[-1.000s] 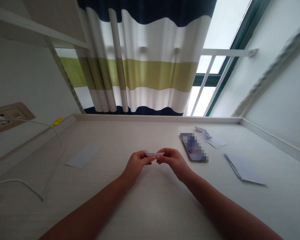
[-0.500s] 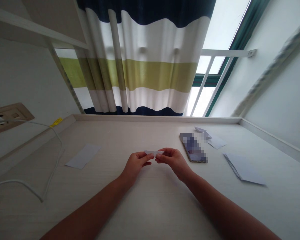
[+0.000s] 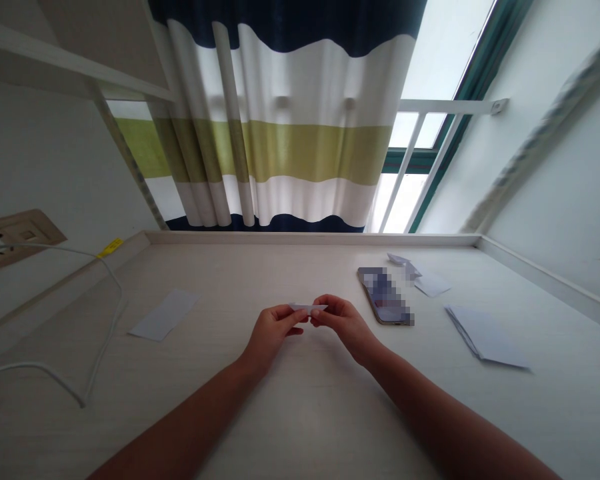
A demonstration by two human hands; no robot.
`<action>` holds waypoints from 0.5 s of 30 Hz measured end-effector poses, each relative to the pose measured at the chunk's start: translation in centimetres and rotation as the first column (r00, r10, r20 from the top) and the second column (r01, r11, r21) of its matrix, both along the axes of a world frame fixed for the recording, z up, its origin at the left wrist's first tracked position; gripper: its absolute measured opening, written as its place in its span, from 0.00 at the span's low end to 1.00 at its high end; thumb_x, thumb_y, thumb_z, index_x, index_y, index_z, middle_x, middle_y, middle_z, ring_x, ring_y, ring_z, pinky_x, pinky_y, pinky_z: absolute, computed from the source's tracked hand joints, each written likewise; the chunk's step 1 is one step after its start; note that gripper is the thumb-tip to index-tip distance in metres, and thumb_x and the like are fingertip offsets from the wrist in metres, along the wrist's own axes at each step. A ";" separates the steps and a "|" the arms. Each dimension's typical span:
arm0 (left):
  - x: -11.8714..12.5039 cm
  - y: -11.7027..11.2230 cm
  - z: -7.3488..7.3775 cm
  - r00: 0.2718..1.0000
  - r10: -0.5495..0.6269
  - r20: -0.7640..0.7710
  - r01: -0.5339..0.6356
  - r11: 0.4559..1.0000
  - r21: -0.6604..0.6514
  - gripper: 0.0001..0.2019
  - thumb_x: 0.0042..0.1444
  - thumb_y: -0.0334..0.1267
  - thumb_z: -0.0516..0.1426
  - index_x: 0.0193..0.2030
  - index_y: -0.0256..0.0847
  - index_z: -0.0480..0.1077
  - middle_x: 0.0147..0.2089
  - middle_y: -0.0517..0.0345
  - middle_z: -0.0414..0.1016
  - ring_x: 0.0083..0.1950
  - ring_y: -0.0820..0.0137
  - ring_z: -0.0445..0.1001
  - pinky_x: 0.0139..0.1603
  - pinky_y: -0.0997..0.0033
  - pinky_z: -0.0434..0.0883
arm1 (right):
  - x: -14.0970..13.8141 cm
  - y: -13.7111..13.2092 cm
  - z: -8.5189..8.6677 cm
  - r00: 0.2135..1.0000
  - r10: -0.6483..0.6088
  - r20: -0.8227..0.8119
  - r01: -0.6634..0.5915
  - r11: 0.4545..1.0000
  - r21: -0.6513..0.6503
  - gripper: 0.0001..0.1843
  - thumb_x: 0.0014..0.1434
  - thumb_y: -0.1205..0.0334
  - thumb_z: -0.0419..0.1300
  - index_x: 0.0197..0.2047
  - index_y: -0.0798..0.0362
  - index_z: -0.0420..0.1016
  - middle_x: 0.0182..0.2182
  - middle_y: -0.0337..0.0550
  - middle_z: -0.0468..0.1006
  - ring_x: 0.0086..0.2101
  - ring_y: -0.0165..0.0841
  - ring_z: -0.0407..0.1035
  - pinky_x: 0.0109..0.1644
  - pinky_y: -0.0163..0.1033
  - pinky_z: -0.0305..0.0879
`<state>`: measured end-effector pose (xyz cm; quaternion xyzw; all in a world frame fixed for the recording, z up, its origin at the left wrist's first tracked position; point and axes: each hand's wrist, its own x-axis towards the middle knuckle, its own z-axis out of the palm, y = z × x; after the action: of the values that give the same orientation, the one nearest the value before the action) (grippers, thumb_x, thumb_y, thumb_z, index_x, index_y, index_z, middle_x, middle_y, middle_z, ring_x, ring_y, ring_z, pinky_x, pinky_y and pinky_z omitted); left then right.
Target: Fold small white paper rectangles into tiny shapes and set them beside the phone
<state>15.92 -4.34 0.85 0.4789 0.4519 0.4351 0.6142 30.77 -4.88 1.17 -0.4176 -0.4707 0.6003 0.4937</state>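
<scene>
the left hand point(image 3: 273, 337) and right hand point(image 3: 345, 327) pinch a folded paper strip point(image 3: 307, 307) in their fingers point(image 3: 296, 315); a folded paper stack point(image 3: 485, 337) lies right on the tabletop point(image 3: 305, 413), a flat sheet point(image 3: 165, 315) left.

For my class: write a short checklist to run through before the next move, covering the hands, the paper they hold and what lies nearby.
Grip: ok. The left hand and right hand both pinch the folded white paper strip between their fingertips.
Crease in the strip: cannot tell. It shows small and nearly edge-on.
Phone apart from the hands: ok. It lies beyond the right hand, not touching it.
White cable apart from the hands: ok. It runs well left of the left hand.
Folded paper sheets: ok. They lie on the desk to the right, untouched by the hands.
</scene>
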 end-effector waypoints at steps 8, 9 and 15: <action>-0.2 0.2 -0.1 0.996 0.028 0.084 -0.026 0.999 -0.025 0.07 0.41 0.39 0.62 0.25 0.36 0.72 0.27 0.59 0.72 0.33 0.73 0.70 0.36 0.73 0.68 | -0.2 0.0 0.1 1.000 -0.020 0.024 0.020 1.000 0.017 0.10 0.39 0.61 0.66 0.25 0.55 0.70 0.19 0.36 0.73 0.25 0.27 0.67 0.34 0.37 0.62; -0.2 0.2 -0.1 0.996 0.034 0.085 -0.032 0.999 -0.029 0.07 0.41 0.39 0.62 0.24 0.36 0.72 0.26 0.59 0.71 0.32 0.73 0.69 0.36 0.74 0.67 | -0.2 0.1 0.1 0.999 -0.031 0.034 0.031 0.999 0.016 0.10 0.39 0.61 0.66 0.24 0.56 0.71 0.19 0.36 0.73 0.24 0.27 0.67 0.34 0.37 0.62; -0.1 0.1 0.2 0.993 0.031 0.110 -0.027 0.999 -0.042 0.08 0.41 0.39 0.62 0.23 0.36 0.71 0.26 0.58 0.72 0.32 0.73 0.70 0.34 0.74 0.67 | -0.1 0.2 0.1 0.995 -0.076 0.059 0.073 0.996 0.051 0.11 0.38 0.60 0.67 0.24 0.55 0.71 0.18 0.36 0.73 0.23 0.28 0.66 0.32 0.37 0.62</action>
<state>15.78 -4.21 1.01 0.4347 0.4327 0.4606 0.6416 30.62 -4.70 1.27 -0.4408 -0.4839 0.5568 0.5113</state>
